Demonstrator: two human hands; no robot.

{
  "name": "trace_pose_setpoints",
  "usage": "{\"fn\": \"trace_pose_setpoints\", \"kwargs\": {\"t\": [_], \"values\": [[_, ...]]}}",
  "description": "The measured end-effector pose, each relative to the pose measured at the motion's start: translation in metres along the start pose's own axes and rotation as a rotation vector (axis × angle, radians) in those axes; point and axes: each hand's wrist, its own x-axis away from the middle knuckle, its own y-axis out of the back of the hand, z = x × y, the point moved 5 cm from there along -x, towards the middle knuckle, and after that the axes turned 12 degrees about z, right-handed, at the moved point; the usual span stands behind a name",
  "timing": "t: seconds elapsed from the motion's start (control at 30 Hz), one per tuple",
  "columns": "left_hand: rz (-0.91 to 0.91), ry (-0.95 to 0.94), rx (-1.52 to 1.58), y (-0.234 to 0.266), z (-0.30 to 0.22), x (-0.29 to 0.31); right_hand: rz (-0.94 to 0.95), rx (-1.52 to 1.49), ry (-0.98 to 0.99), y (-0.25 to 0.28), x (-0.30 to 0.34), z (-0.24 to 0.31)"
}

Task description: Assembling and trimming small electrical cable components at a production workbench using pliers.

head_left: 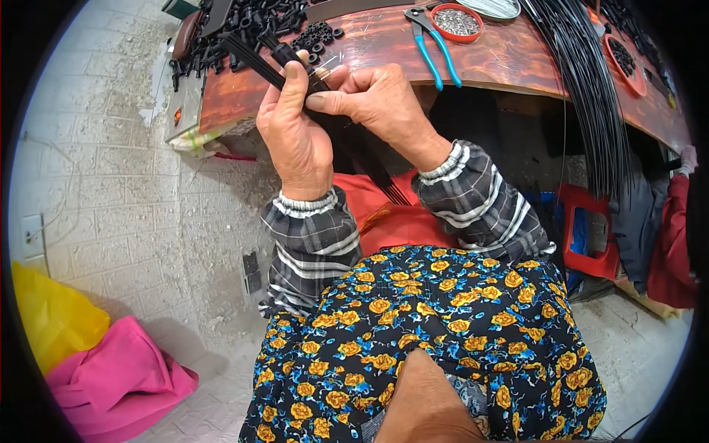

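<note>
Left hand (297,133) grips a black cable bundle (369,162) slantwise near the workbench (502,66), apparently to steady it while the right hand (388,100) pinches at its middle, exactly which strand being hidden.

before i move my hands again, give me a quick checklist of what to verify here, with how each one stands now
1. Left hand has hold of the black cables: ok, thumb and fingers are around them.
2. Right hand is at the held cables: ok, its thumb and fingers are up against them.
3. What the right fingertips pinch: cannot tell, the hands cover it.
4. Pliers set down: ok, they lie on the table with blue handles toward you.
5. Silver pieces contained: ok, heaped in the red dish.
6. Other cable bundle fully on the table: not ok, it hangs over the edge.
</note>
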Motion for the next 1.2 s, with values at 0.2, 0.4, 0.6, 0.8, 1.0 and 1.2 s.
{"fn": "trace_pose_setpoints", "kwargs": {"t": [0.2,0.4,0.6,0.8,1.0,1.2], "values": [[0.036,-0.018,0.027,0.01,0.002,-0.001,0.117,-0.11,-0.097,0.005,-0.004,0.001],[0.182,0.048,0.118,0.006,-0.001,0.005,0.301,-0.144,-0.178,-0.001,-0.008,-0.002],[0.185,0.014,0.03,0.025,-0.003,-0.002,0.175,-0.052,-0.141,-0.01,-0.002,0.003],[0.144,0.016,0.064,0.026,-0.001,-0.003,0.218,-0.197,-0.07,-0.017,-0.01,0.0],[0.063,-0.007,0.077,0.04,0.003,-0.007,0.248,-0.266,-0.085,-0.013,-0.019,-0.009],[0.069,0.059,0.153,0.03,0.008,-0.009,0.209,-0.203,-0.106,-0.007,-0.016,-0.002]]}}
